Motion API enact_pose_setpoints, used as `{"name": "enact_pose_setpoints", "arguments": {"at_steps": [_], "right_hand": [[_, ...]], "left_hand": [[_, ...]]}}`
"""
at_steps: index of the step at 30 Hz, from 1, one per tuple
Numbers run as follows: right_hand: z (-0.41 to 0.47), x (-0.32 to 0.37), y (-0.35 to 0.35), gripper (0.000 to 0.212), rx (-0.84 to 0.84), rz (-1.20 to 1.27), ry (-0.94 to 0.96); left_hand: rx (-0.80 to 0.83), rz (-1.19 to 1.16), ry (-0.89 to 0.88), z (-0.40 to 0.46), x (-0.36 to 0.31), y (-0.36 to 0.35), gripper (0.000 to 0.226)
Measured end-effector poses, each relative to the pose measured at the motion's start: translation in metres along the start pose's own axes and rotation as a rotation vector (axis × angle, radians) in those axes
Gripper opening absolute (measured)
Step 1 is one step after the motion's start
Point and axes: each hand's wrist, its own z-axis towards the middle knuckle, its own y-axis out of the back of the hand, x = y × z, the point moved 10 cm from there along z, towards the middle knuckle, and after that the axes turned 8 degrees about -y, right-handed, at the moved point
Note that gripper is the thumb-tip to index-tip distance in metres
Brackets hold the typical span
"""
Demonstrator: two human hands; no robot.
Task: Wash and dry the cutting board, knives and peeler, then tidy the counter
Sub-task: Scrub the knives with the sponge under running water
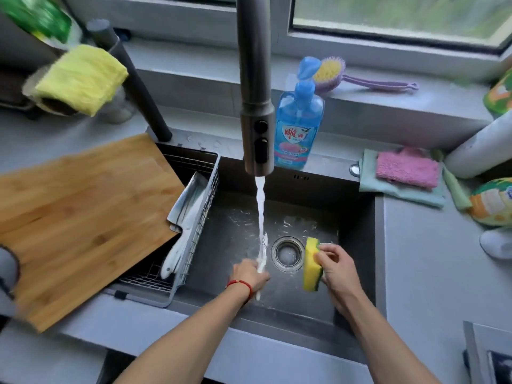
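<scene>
My left hand is curled around the handle of a small white-handled knife, holding its pale blade up into the stream of water over the middle of the dark grey sink. I judge the knife light and stiff but slick with water, so the handle is the only place to take it, with the edge turned away from my fingers. My right hand pinches a yellow-and-green sponge on its end, just right of the round steel drain; it is soft and will squash in the grip. At the sink's left edge a grey wire drying basket holds a broad steel cleaver with a white handle, and the bamboo cutting board lies tilted, overhanging the basket and the counter's front edge, near enough to knock. I cannot make out the peeler. The grey tap hangs directly above my hands and limits lifting room. A blue soap bottle stands at the sink's back edge, and a pink cloth on folded green ones at its back right corner. Open room lies over the right half of the basin.
</scene>
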Motion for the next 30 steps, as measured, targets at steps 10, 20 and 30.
{"name": "enact_pose_setpoints", "arguments": {"at_steps": [10,20,30], "right_hand": [[-0.043,0.036,-0.118,0.025,0.046,-0.764,0.545],[-0.033,0.043,-0.1,0.018,0.038,-0.811,0.627],[-0.027,0.058,-0.096,0.017,0.017,-0.789,0.687]], "left_hand": [[-0.095,-0.065,-0.281,-0.05,-0.026,0.07,0.04],[-0.125,-0.042,-0.353,-0.06,-0.038,0.09,0.038],[-0.105,-0.045,-0.353,-0.055,-0.045,0.101,0.027]]}}
